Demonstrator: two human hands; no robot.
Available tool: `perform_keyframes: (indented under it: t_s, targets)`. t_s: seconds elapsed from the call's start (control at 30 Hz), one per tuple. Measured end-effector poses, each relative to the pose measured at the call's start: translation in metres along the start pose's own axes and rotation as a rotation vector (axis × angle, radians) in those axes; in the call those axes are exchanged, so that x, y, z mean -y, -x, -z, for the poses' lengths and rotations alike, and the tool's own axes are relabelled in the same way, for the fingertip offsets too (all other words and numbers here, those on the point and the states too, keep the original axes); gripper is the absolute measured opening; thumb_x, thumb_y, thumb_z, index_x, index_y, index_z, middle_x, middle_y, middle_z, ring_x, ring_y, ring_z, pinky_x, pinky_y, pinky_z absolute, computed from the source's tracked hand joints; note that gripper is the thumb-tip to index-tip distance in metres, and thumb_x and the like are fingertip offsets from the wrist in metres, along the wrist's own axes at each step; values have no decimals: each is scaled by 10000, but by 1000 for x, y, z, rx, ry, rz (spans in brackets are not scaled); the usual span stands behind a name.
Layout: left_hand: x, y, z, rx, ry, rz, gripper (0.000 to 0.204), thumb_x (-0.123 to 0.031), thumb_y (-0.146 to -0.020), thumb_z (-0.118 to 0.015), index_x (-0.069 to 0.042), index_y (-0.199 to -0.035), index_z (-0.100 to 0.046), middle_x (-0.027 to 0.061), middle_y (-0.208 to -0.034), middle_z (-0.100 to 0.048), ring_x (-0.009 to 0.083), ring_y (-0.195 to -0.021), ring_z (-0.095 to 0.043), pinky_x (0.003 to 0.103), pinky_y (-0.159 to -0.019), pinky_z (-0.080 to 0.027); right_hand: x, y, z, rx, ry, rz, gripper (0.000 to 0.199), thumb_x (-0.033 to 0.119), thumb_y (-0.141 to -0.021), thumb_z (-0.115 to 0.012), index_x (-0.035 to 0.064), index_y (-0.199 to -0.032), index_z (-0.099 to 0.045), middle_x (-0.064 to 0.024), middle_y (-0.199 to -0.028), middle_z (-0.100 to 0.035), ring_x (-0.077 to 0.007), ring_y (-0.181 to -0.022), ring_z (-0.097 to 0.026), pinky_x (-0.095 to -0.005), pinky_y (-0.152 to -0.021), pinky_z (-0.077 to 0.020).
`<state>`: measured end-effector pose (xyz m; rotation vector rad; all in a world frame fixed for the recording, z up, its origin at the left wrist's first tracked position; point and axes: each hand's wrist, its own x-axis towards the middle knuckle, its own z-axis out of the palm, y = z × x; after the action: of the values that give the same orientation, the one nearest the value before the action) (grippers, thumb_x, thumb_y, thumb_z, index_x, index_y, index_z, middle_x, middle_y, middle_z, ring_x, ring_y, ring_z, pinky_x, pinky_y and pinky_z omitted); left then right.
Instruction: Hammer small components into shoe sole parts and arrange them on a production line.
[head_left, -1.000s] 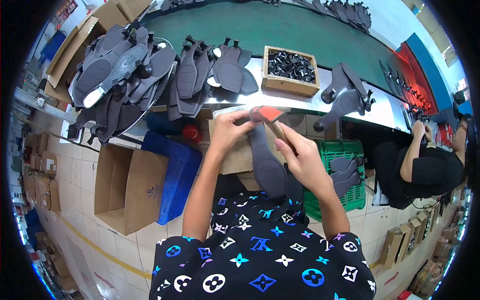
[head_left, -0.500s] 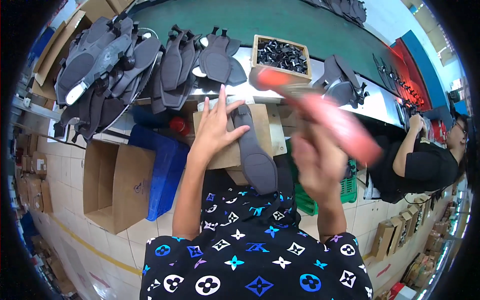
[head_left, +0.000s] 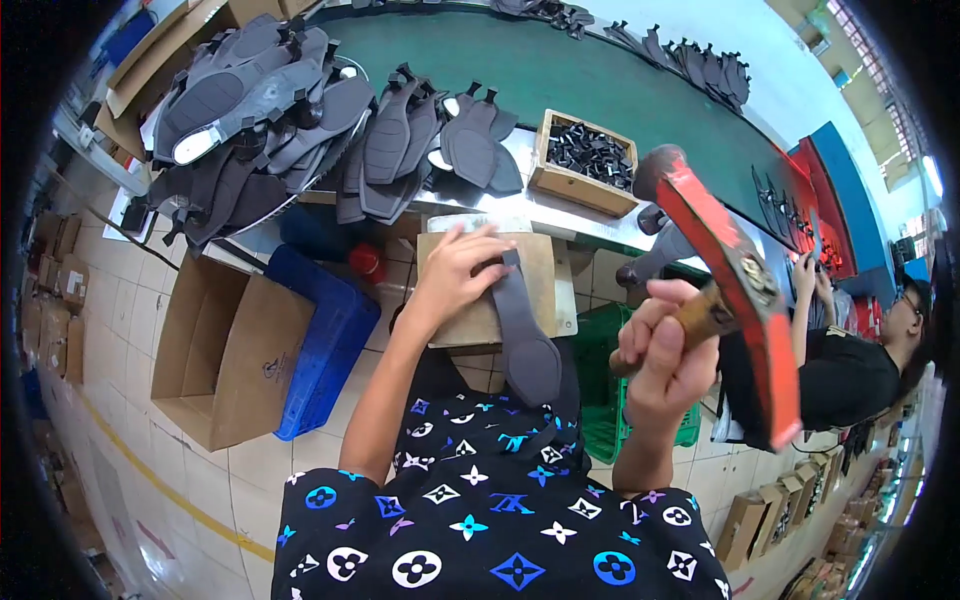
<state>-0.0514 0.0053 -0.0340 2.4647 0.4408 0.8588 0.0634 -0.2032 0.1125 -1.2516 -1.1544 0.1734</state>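
My right hand (head_left: 668,365) is wrapped round the wooden handle of a hammer with a red head (head_left: 715,235), raised on the right side. A dark grey shoe sole (head_left: 530,362) lies lengthwise, its narrow end on a wooden block (head_left: 475,322) and its wide end over my lap. My left hand (head_left: 458,280) rests on the block with bent fingers and thumb closed about that narrow end. What sits under the fingertips there is partly hidden.
A wooden box (head_left: 585,190) of small black parts stands on the bench, beside stacked soles (head_left: 470,140) and a heaped wire basket (head_left: 250,95). A cardboard box (head_left: 225,350), blue crate (head_left: 320,345) and green crate (head_left: 600,400) flank my legs. A co-worker (head_left: 840,365) sits at right.
The hammer has swung from a blur over the block to up on the right. My left fingers, spread before, have bent in on the sole's narrow end. The view has shifted slightly.
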Motion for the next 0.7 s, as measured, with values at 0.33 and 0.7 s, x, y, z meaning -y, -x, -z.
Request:
perform_keyframes:
  t_s: [0.33,0.7]
  targets:
    - [-135,37,82,390,1098,571,228,-158,-946,-624,43,-960,-732,98,-916,-731,132,-855,-669,260,-782,-504,-108,-10,-17,624,919,245,322,183,-898,-670,40,-1183,-629,-115,-1101,-636,-315,-889,-632,-436,-731,-516]
    - [-157,37,90,418,1128,499,238,-183,-979,-627,4,-1082,-733,96,-925,-728,132,-812,-663,271,-731,-495,-46,7,5,708,-661,-386,440,388,-957,-646,-37,-1066,-674,-182,-1126,-634,-259,-988,-649,-359,-817,-536]
